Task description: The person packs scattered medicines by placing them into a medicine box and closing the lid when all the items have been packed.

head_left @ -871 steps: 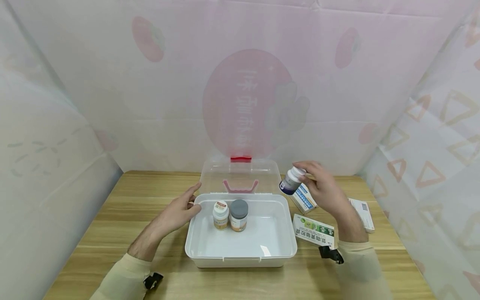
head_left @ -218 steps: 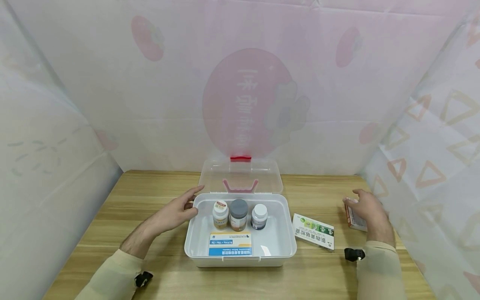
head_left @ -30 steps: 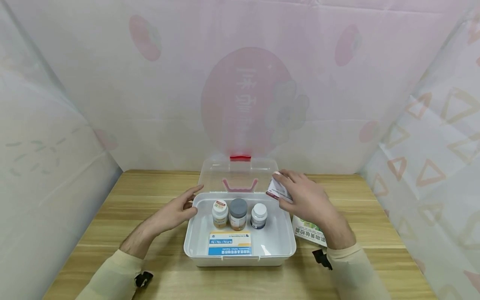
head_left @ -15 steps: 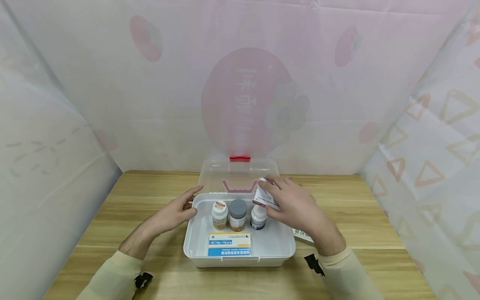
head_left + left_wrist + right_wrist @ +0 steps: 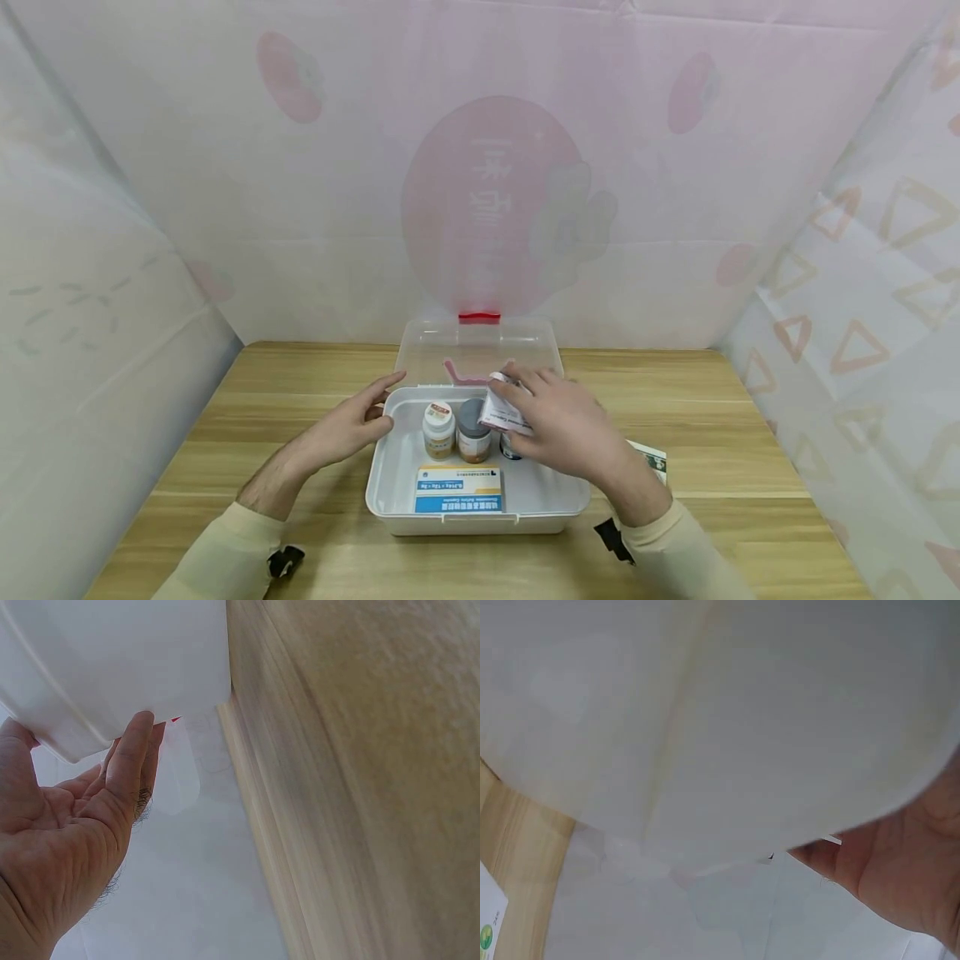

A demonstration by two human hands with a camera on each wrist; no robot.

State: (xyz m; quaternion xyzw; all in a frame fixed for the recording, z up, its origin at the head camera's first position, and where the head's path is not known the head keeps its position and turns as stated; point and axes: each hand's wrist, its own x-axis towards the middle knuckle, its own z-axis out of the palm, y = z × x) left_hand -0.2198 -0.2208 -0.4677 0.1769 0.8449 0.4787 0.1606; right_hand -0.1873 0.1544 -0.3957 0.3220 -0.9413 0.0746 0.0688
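My left hand [image 5: 348,429] rests its fingers against the left rim of a white plastic storage box [image 5: 420,525]. In the left wrist view, thumb and fingers of that hand [image 5: 82,825] touch the box wall [image 5: 142,660]. My right hand [image 5: 558,425] pinches a small white medicine box [image 5: 501,412] with a dark red edge, tilted above the storage box. Beneath it a third pill bottle [image 5: 508,447] is mostly hidden. Next to that stand a grey-capped bottle [image 5: 472,429] and a white-capped one [image 5: 438,429]. A blue-and-white medicine box [image 5: 459,490] lies at the front inside.
Behind the storage box its clear lid [image 5: 427,342] lies folded back, with a pink handle and red latch [image 5: 478,317]. A green-and-white medicine box [image 5: 651,458], partly covered by the right forearm, lies on the wooden table [image 5: 750,500]. Printed cloth surrounds the back and sides.
Over the last second, my right hand has carried the small medicine box leftward over the storage box. Earlier, the third bottle and the blue-and-white box came into it. My left hand stays at the rim.
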